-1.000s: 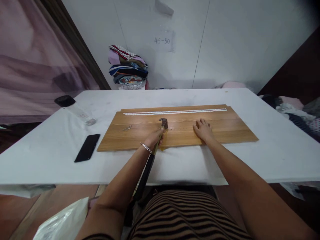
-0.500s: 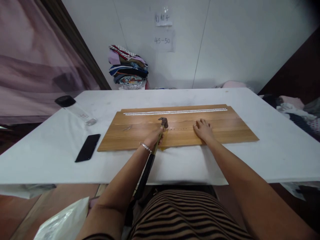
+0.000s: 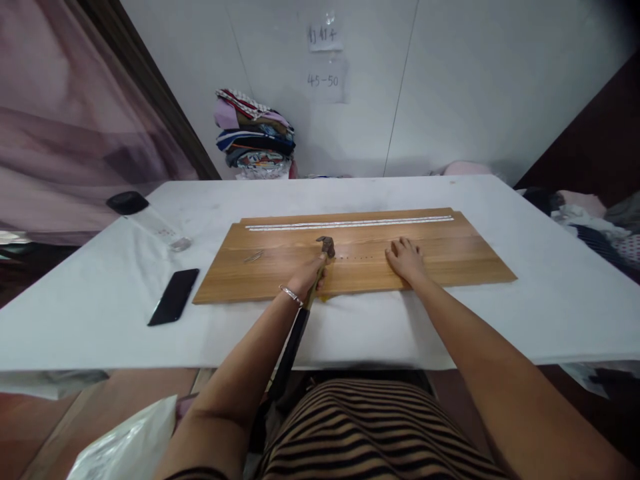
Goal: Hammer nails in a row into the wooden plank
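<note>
A long wooden board [image 3: 440,257] lies on the white table [image 3: 350,327]. My left hand [image 3: 307,277] is closed round the handle of a hammer [image 3: 326,248], close under its head, which rests on the board by a short row of small nails [image 3: 356,257]. The hammer's black grip sticks back past my wrist. My right hand [image 3: 406,260] lies flat and open on the board, just right of the nail row. A white strip [image 3: 350,223] runs along the board's far edge. A few loose nails [image 3: 254,256] lie on the board's left part.
A black phone [image 3: 174,305] lies left of the board. A clear bottle with a black cap [image 3: 147,219] lies at the table's left edge. Folded clothes [image 3: 254,137] are stacked against the far wall. A white plastic bag [image 3: 125,447] sits near my lap.
</note>
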Demonstrator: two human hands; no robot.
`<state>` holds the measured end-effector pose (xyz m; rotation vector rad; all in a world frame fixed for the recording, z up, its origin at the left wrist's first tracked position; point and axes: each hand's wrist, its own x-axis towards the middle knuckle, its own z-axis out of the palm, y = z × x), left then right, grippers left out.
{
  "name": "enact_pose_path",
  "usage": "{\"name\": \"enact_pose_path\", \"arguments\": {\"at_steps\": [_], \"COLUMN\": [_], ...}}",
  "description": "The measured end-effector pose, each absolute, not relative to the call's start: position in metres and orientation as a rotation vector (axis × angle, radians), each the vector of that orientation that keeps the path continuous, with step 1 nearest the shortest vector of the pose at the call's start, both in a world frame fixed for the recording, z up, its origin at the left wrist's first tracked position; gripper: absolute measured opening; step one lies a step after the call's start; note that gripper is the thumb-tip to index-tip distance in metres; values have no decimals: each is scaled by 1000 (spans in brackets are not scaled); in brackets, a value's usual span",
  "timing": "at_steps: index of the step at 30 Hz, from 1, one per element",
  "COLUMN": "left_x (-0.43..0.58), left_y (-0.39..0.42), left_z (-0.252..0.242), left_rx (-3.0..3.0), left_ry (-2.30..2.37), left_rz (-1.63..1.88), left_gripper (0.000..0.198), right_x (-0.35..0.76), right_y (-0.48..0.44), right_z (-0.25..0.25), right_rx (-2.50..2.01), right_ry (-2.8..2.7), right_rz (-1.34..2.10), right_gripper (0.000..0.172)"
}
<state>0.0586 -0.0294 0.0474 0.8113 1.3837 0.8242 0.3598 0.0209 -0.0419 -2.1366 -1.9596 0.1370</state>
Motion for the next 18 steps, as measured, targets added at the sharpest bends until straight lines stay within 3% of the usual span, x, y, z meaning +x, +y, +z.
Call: {"name": "enact_pose_path", "arguments": {"at_steps": [18], "left_x": [59], "left_y": [-31], "left_z": [50], "left_rx": [816], "left_ry": [1371], "left_rz": [814], "left_gripper": [26], "right_x": [359], "right_y": [21], "right_z": [-43], "right_rx": [-2123], "right_ry": [-1946], "right_rz": [137], "right_gripper": [45]}}
